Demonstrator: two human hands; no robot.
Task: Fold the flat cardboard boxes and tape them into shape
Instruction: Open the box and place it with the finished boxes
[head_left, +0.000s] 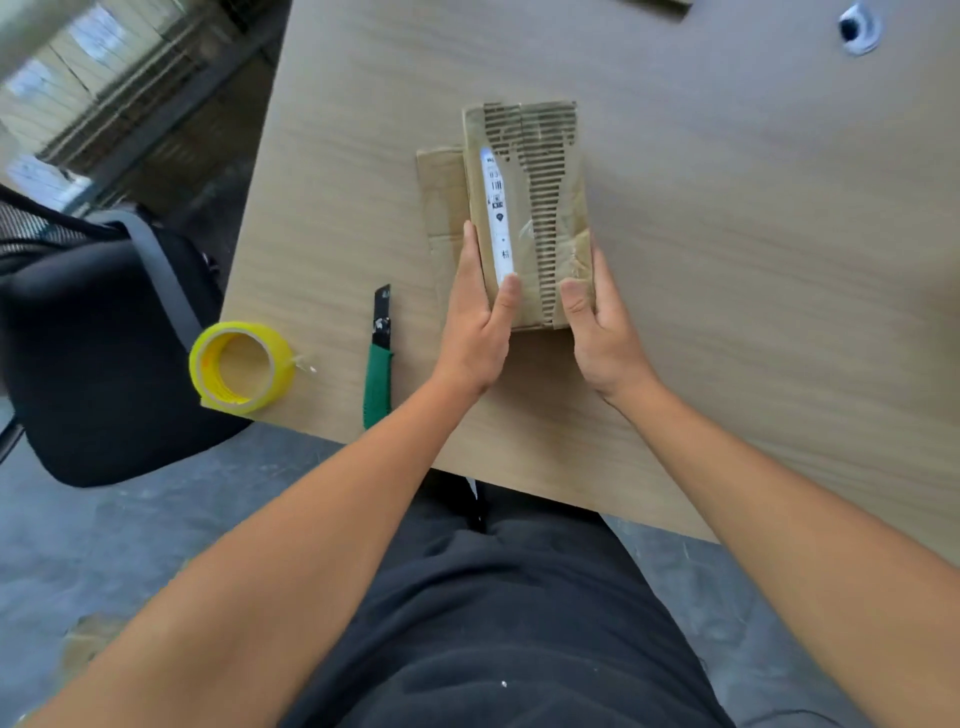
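A worn cardboard box (535, 171) stands on the wooden table (727, 234), its top torn down to the corrugation and carrying a white label strip. One flap lies flat on the table to its left. My left hand (478, 317) presses its left side with straight fingers, thumb on top near the label's end. My right hand (597, 322) holds the right near corner, thumb on top and fingers down the side. A yellow tape roll (241, 366) sits at the table's left near corner. A green-handled utility knife (378, 358) lies between the roll and my left hand.
A black office chair (98, 353) stands left of the table beside the tape roll. A grommet hole (857, 28) is set in the table's far right. Cardboard stacks fill the blurred far left background. My lap in dark trousers is below the table's near edge.
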